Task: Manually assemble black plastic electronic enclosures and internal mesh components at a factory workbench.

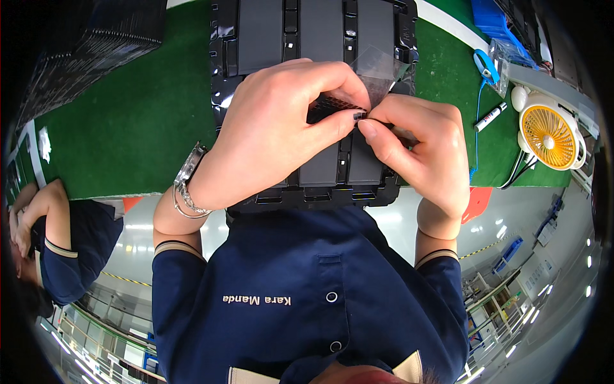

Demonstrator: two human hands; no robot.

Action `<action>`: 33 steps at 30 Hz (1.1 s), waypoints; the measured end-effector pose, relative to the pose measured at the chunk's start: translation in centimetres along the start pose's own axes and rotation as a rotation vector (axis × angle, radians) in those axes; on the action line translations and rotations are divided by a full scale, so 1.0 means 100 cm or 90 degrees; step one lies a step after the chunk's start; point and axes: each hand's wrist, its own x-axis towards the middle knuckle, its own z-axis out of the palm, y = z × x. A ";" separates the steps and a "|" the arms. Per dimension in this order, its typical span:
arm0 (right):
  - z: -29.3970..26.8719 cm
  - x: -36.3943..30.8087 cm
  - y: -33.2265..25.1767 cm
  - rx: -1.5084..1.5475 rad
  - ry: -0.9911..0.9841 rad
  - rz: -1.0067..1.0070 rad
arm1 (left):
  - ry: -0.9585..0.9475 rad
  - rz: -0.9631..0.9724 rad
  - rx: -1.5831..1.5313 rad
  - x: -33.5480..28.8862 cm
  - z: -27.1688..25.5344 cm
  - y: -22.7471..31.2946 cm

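My left hand (275, 112), with a watch and bracelet on its wrist, pinches a small dark piece (359, 116) between thumb and forefinger. My right hand (425, 131) meets it there, thumb and fingertips closed at the same spot. Whether the right fingers hold the dark piece or a film edge is hidden. A clear plastic film (374, 72) stands up behind the fingertips. Under my left palm shows a dark, finely patterned surface (329, 107). Both hands are over a black moulded tray (224, 48) that holds dark grey flat panels (261, 35).
The tray lies on a green bench mat (153, 115). A stack of black trays (96, 51) stands at the far left. To the right are a marker pen (490, 117), a blue wrist strap with cord (486, 66) and a yellow-white fan (548, 142). Another person (70, 249) sits at left.
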 end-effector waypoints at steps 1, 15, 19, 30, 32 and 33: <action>0.000 0.000 0.000 -0.002 -0.008 0.000 | -0.001 0.004 0.013 0.000 0.000 0.000; 0.015 -0.007 0.003 -0.059 0.177 -0.028 | -0.001 -0.027 -0.074 0.001 0.001 0.003; 0.015 -0.006 0.003 -0.076 0.183 -0.052 | -0.005 -0.044 -0.102 0.002 0.000 0.004; 0.015 -0.003 0.006 -0.048 0.186 -0.047 | 0.004 -0.040 -0.126 0.003 0.000 0.003; 0.017 -0.002 0.008 -0.046 0.199 -0.073 | 0.003 -0.042 -0.120 0.002 0.000 0.004; 0.017 -0.002 0.007 -0.052 0.195 -0.066 | 0.003 -0.042 -0.118 0.002 0.000 0.004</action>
